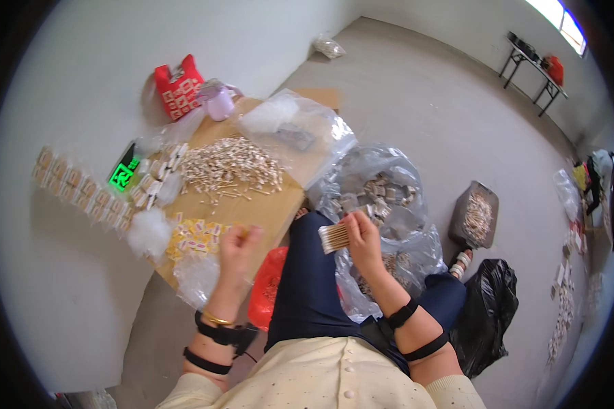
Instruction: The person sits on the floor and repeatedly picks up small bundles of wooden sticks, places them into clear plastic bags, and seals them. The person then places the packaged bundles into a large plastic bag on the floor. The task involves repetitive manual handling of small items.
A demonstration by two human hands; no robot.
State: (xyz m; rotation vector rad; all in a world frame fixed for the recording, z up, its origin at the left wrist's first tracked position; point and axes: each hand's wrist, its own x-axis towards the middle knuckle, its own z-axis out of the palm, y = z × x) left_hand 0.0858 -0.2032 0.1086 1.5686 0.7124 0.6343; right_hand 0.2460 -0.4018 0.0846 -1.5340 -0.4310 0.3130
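A flat bundle of cotton swabs (333,238) with brown sticks and pale tips is gripped at one end by my right hand (363,240), above my lap. My left hand (239,251) is over the table's near edge, beside several yellow printed labels (195,236). Its fingers are smeared by motion, and I cannot make out whether they hold anything. Farther back on the wooden table (269,209) lies a big loose heap of cotton swabs (228,163).
Packed bundles (82,187) line the table's left side near a green-lit display (123,174). A clear plastic bag (368,167) with bundles stands past my knee. A red basin (262,293), a grey bin (476,215) of swabs and a black bag (488,313) are on the floor.
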